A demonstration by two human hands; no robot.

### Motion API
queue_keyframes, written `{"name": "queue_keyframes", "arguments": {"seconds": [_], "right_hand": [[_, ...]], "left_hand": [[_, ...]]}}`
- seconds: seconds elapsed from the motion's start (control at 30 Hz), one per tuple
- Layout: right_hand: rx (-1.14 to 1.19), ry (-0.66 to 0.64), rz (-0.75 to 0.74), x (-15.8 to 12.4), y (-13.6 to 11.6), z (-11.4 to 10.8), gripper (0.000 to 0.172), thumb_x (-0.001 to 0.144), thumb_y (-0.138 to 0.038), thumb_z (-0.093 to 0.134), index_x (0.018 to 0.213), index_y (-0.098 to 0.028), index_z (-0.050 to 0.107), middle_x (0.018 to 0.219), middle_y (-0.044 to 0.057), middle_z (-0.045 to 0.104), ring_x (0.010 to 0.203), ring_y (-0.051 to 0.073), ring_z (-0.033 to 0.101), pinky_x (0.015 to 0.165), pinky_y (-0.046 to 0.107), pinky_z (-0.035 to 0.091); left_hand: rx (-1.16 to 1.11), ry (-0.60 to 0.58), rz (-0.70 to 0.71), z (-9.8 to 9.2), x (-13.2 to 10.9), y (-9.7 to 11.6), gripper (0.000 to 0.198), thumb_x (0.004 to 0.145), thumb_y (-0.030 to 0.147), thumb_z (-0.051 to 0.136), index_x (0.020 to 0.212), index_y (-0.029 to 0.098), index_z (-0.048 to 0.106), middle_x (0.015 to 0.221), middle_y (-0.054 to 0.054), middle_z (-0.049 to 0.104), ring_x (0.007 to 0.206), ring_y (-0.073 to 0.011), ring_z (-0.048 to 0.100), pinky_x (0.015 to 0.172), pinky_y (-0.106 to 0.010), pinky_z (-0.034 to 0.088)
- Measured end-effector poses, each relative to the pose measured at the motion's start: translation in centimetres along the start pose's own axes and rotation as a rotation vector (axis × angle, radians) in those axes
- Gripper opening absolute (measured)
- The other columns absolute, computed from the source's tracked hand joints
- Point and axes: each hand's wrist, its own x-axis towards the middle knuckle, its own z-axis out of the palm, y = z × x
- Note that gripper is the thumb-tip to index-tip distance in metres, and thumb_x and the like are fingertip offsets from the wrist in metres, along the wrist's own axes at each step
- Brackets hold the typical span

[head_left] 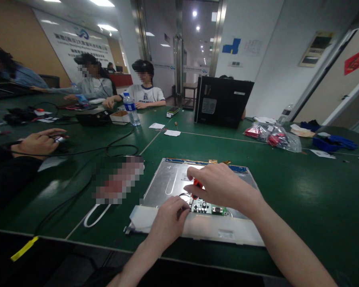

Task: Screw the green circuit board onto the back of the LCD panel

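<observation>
A silver metal display panel (170, 181) lies back side up on the green table (302, 187) in front of me. A small green circuit board (209, 208) sits on its near part. My right hand (221, 185) is closed round a red-handled screwdriver (196, 185), held upright over the board. My left hand (167, 221) rests at the panel's near edge beside the board, its fingers curled and pinched at something small I cannot make out. A white sheet (142, 218) lies under that hand.
A black computer case (223, 101) stands behind the panel. A plastic bag with red parts (272, 137), a water bottle (131, 108), black cables (119, 148) and paper slips lie around. A neighbour's hand (37, 142) rests at left; other people sit at the far end.
</observation>
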Motion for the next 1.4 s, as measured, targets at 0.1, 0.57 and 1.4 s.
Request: {"name": "queue_keyframes", "arguments": {"seconds": [0.1,0.57,1.4], "right_hand": [[0.018,0.017,-0.022,-0.15,-0.09,-0.16,0.019,0.086,-0.027,0.047,0.101,-0.018,0.054,0.085,0.004,0.069,0.068,0.017,0.061,0.05,0.028,0.023],[0.04,0.022,-0.033,-0.13,-0.16,-0.32,0.013,0.085,-0.027,0.048,0.092,-0.018,0.053,0.08,0.003,0.068,0.062,0.014,0.057,0.048,0.027,0.019],[-0.02,0.015,0.003,0.13,-0.11,0.0,0.024,0.091,-0.041,0.044,0.091,-0.019,0.054,0.076,0.004,0.068,0.065,0.017,0.06,0.049,0.029,0.018]], "left_hand": [[-0.001,-0.01,-0.003,0.02,-0.03,-0.01,0.013,0.078,0.009,0.053,0.074,0.019,0.061,0.076,-0.002,0.062,0.074,-0.0179,0.057,0.066,-0.029,0.041],[0.005,-0.023,-0.007,-0.02,-0.01,0.02,0.014,0.078,0.009,0.051,0.075,0.019,0.06,0.077,-0.003,0.062,0.075,-0.0186,0.056,0.067,-0.03,0.041],[-0.004,-0.001,-0.009,0.14,-0.08,-0.14,0.014,0.077,0.009,0.051,0.073,0.019,0.06,0.074,-0.002,0.061,0.073,-0.0179,0.056,0.066,-0.029,0.041]]}}
